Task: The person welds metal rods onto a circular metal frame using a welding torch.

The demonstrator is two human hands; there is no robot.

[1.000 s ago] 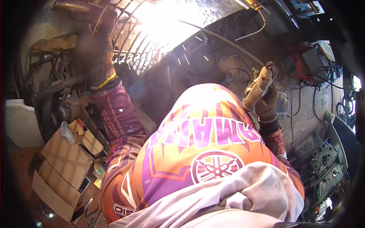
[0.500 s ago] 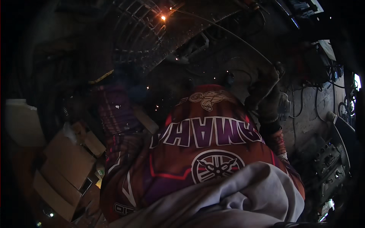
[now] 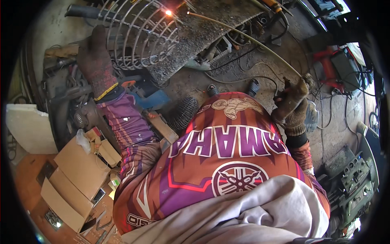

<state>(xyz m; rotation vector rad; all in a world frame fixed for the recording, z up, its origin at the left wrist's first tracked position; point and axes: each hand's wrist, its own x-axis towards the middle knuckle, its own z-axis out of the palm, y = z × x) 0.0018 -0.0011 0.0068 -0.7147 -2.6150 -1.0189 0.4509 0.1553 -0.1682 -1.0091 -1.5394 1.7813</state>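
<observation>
My right hand [image 3: 293, 103], in a brown knitted work glove, is closed round the lower end of a long thin rod [image 3: 252, 36]. The rod slants up and left to a glowing orange tip, a little apart from a bright hot spot on a round wire cage [image 3: 140, 34]. This cage of bent metal bars lies at the top, over the edge of a grit-covered metal plate [image 3: 203, 38]. My left hand [image 3: 96, 61], in a dark reddish glove with a yellow cuff edge, is beside the cage's left side. One finger points up; the other fingers cannot be made out.
An orange-handled clamp [image 3: 272, 5] with a black cable rests at the plate's far right. Cables cross the floor [image 3: 260, 67]. An opened cardboard box [image 3: 75, 171] is at lower left, a red and grey machine [image 3: 333, 67] at right, greasy metal machinery [image 3: 349, 187] at lower right.
The picture has gone from dark to bright, and the scattered sparks are gone. The rod's tip has shifted slightly right and down, with my right hand slightly further right.
</observation>
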